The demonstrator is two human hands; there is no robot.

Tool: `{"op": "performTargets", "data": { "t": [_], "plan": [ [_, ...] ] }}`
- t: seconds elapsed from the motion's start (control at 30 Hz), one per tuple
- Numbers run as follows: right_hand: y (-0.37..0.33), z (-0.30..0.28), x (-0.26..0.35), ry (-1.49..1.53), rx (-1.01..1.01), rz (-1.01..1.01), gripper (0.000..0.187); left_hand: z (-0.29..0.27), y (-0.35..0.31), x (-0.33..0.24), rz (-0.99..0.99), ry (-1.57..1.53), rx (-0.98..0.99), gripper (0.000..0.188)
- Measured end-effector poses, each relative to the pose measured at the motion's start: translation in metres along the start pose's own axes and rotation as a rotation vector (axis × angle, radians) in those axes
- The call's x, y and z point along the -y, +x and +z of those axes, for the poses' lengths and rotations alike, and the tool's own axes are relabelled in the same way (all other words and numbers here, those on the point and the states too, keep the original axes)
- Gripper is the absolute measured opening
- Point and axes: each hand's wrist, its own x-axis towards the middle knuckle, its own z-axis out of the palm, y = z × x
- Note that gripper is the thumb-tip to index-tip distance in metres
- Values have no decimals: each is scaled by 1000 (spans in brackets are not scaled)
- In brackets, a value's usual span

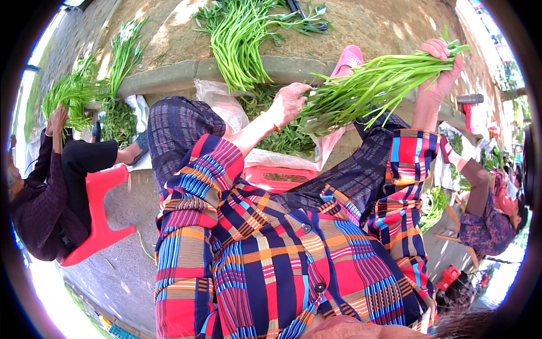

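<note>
A thick bunch of long green stems (372,85), which looks like water spinach, is gripped near one end by my right hand (443,70), raised at the upper right. From there the bunch slants down to the left, its loose ends fanned out over my knee. Beside those ends is my left hand (291,104), its fingers pinched together; whether a stem or leaf is between the fingertips is hidden. Under both hands, loose leaves and trimmings (282,138) lie on a white plastic sheet (223,101) between my legs.
A large heap of the same greens (237,42) lies over the stone kerb (212,69) ahead. To the left, a person (48,198) on a red plastic stool (99,209) handles greens (70,93). Another person (485,220) sits at the right. A red stool (276,176) is near my legs.
</note>
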Motion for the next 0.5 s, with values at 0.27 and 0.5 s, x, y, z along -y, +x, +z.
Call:
{"op": "performTargets", "data": {
  "t": [0.27, 0.5],
  "plan": [
    [3, -3, -6, 15, 0, 28, 30, 2, 0, 13, -91, -10, 72, 18],
    [1, -3, -4, 0, -5, 11, 30, -7, -1, 7, -418, -344, 58, 15]
  ]
}}
